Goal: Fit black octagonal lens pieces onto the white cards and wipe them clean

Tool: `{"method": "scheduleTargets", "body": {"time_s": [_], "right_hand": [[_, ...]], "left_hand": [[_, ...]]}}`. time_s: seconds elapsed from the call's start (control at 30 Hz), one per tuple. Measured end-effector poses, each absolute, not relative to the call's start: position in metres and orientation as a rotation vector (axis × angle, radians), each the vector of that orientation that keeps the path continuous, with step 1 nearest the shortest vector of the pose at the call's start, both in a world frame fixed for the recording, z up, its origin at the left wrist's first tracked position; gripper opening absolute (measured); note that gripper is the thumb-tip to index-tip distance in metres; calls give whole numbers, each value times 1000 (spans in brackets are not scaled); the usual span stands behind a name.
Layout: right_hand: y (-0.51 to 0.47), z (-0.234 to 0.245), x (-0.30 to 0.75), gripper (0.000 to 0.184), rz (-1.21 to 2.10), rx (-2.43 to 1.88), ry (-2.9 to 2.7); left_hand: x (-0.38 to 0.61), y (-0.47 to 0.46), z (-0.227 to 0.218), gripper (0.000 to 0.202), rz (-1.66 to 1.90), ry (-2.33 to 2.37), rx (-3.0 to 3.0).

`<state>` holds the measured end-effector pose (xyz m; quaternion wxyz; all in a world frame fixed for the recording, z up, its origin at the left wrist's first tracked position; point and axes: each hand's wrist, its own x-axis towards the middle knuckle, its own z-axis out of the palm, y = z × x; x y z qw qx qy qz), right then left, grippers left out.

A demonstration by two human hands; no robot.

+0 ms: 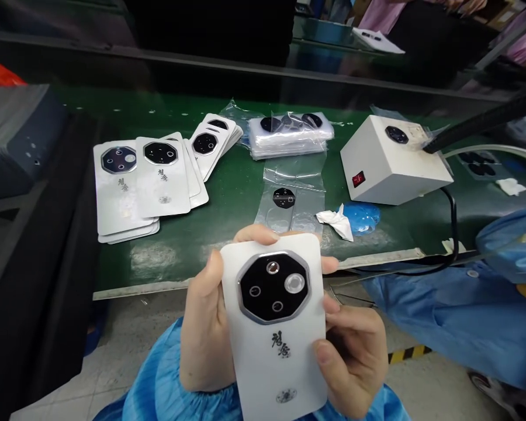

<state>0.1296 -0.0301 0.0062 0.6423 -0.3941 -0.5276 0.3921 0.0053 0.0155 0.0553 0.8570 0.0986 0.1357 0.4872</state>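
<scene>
Over at a green-topped workbench (228,193), the biggest thing on the right is a white box (390,166) with a red switch (358,178) on its side and a black hose (486,120) reaching its top corner. Down in the bottom right there's a blue coat (460,316), can't tell whose. On the left, stacks of white cards (118,199) sit fanned out, each with a black lens piece on it. Toward the back is a clear plastic bag (291,134) stuffed with more, and just in front lies a flat plastic sleeve (284,202) holding one black piece. Beside that, a crumpled white tissue (336,223) touches a blue blob of something (362,217).

The action's up close, just off the bench edge: the left hand (204,327) and right hand (355,356) are both closed around the sides of a single white card (274,362), face up and tilted toward the camera. Its eight-sided black lens piece (274,286) has a silver rim and four round openings.
</scene>
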Motion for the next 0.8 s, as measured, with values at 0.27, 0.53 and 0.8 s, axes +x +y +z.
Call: {"method": "scheduleTargets", "body": {"time_s": [0.27, 0.53, 0.8], "right_hand": [[-31, 13, 123, 22, 906, -852, -1171], [-47, -3, 145, 20, 995, -1125, -733], [-61, -26, 267, 31, 541, -1349, -393]], "left_hand": [[-2, 10, 55, 39, 1004, 248, 217], [43, 28, 50, 39, 865, 354, 106], [221, 47, 5, 36, 310, 386, 49]]}}
